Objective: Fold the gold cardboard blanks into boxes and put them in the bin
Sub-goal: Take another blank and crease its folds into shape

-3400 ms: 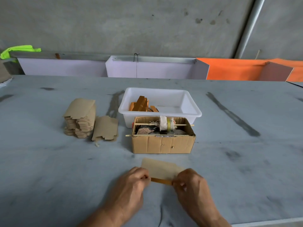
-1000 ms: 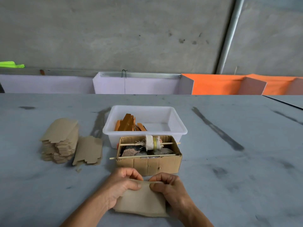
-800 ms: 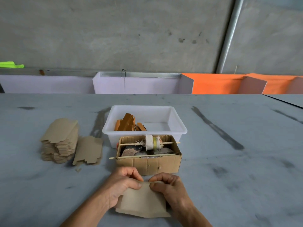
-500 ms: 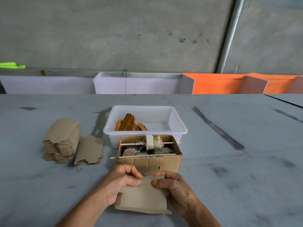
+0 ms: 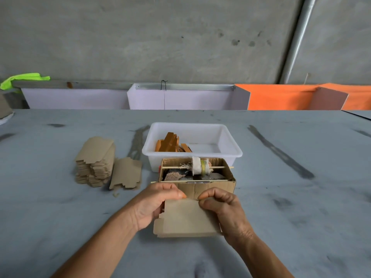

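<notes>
left hand (image 5: 154,205) + right hand (image 5: 222,209): both pinching blank (image 5: 186,217) top edge | change: blank raised off tabletop (image 5: 60,227) near edge since a second ago | folding underway, bin (image 5: 230,145) waits

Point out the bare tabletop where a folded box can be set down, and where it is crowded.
Bare grey tabletop lies right of the white plastic bin and brown corrugated carton. Another patch lies left of the stacked cardboard blanks. Crowded: the centre, where both hands hold a blank against the carton.
</notes>
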